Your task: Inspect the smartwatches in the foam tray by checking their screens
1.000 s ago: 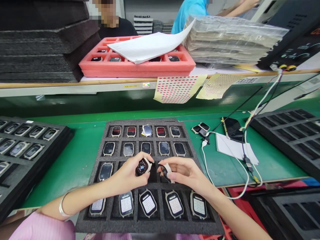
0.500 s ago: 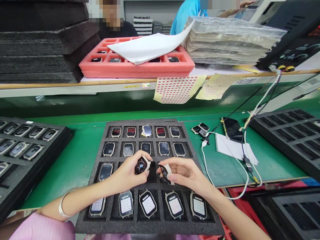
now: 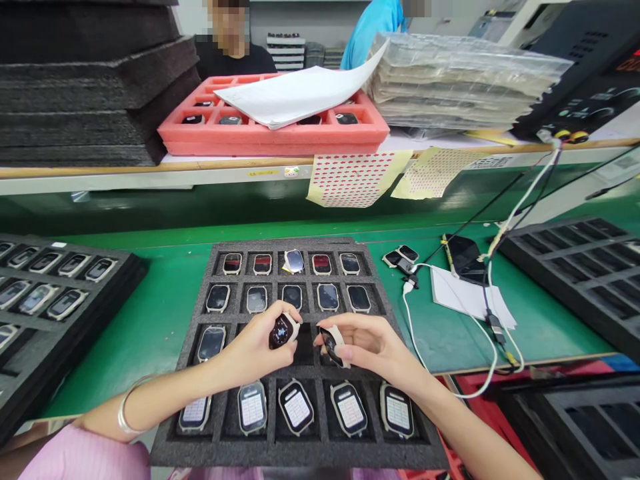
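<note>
Left fingers [image 3: 281, 309] grip a black-screened, pale-cased watch [image 3: 281, 331]; right fingers [image 3: 353, 322] pinch a tilted second watch [image 3: 330, 343], pale-cased; dark-grey compartmented foam tray [image 3: 300, 456] beneath both.

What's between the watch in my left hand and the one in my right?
Between them, the head view shows part of a dark compartment in the foam tray.

- I've got a green desk [image 3: 165, 287] in view; the middle black foam tray [image 3: 300, 460] sits on it, its near end past the front edge.
- I see a left tray [image 3: 126, 263] and a right tray [image 3: 565, 285] on it too.
- Between middle and right, I make out two small watches [image 3: 409, 253], a dark phone [image 3: 465, 257], a white sheet [image 3: 450, 287] and a white cable [image 3: 407, 331].
- Above, my shelf [image 3: 240, 163] view shows stacked black foam [image 3: 75, 140], a pink tray [image 3: 275, 145], a plastic-covered pile [image 3: 465, 80] and a black instrument [image 3: 590, 73].
</note>
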The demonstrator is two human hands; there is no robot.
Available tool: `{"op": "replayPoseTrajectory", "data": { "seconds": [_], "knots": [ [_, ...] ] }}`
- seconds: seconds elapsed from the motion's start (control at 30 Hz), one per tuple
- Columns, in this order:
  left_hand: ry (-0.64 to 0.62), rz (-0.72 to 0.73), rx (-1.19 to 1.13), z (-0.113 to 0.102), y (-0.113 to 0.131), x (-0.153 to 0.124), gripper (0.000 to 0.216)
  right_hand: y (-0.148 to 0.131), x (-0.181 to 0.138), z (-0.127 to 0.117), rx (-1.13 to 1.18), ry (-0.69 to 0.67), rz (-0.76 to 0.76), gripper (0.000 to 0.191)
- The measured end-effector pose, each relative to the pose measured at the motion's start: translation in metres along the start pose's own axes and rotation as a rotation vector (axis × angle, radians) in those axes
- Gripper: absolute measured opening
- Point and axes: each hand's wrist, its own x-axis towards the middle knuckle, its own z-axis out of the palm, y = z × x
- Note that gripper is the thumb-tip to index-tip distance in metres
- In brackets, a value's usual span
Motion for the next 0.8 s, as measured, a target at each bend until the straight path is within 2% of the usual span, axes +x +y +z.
{"op": "replayPoseTrajectory", "data": {
  "seconds": [0.17, 0.3, 0.37, 0.47, 0.6, 0.8],
  "knots": [
    [-0.004, 0.008, 0.009, 0.000, -0.002, 0.000, 0.032, 0.000, 0.002, 0.000, -0.002, -0.013, 0.012, 0.027],
    [0.043, 0.000, -0.017, 0.000, -0.007, 0.001, 0.030, 0.002, 0.005, -0.003, 0.011, -0.038, 0.032, 0.025],
    [0.031, -0.026, -0.122, 0.000, -0.009, 0.002, 0.033, 0.004, 0.006, -0.004, 0.038, -0.034, 0.053, 0.026],
    [-0.054, -0.093, -0.368, 0.000, -0.008, 0.005, 0.039, 0.008, 0.007, -0.004, 0.127, -0.011, 0.080, 0.029],
    [-0.095, -0.144, -0.549, 0.000, -0.003, 0.007, 0.034, 0.010, 0.007, -0.003, 0.206, 0.034, 0.107, 0.035],
    [-0.100, -0.147, -0.658, 0.001, -0.005, 0.007, 0.028, 0.012, 0.006, -0.005, 0.055, 0.107, 0.092, 0.039]
  ]
}}
